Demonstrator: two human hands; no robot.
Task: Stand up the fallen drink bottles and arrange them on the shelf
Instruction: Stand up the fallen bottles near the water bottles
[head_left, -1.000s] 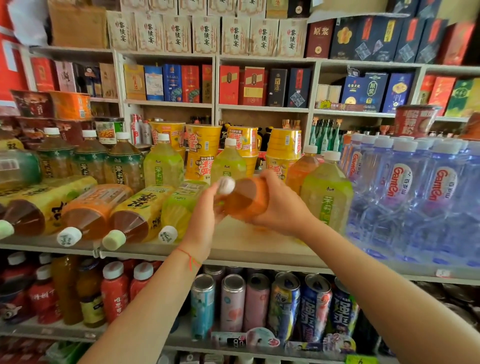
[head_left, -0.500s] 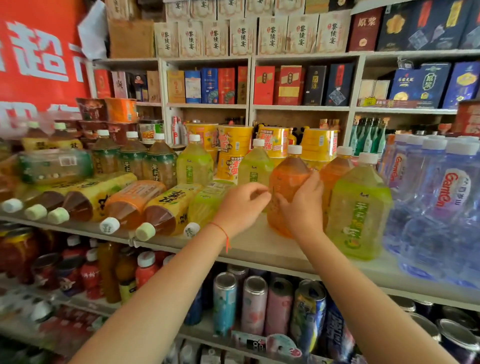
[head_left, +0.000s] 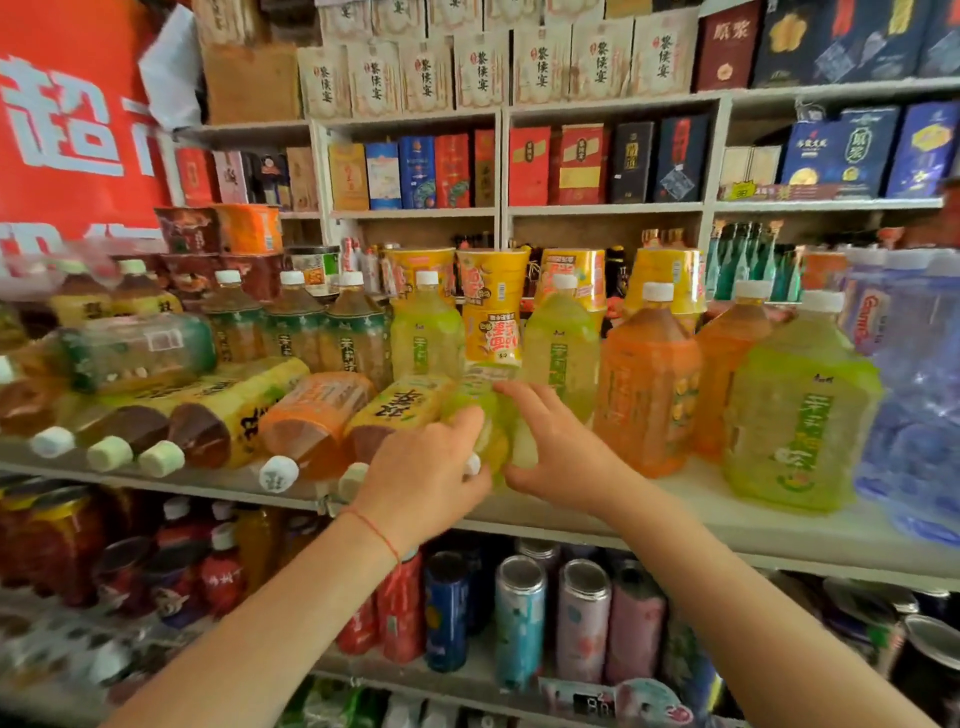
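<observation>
My left hand (head_left: 423, 480) and right hand (head_left: 558, 457) close their fingers around the fallen green bottle (head_left: 483, 415), its cap end toward my wrists and its base lying beyond my fingertips on the shelf (head_left: 675, 512).

Both hands, left (head_left: 421, 470) and right (head_left: 558, 452), reach forward, fingers curled.

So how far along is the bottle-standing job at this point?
Partly done. Upright already: an orange bottle beside a second orange one, with a large green bottle in front. In hand: both the left hand and right hand are on a fallen green bottle, apparently gripping it. Left: several more lying on the shelf, including a yellow-label bottle and a fallen orange bottle.
</observation>
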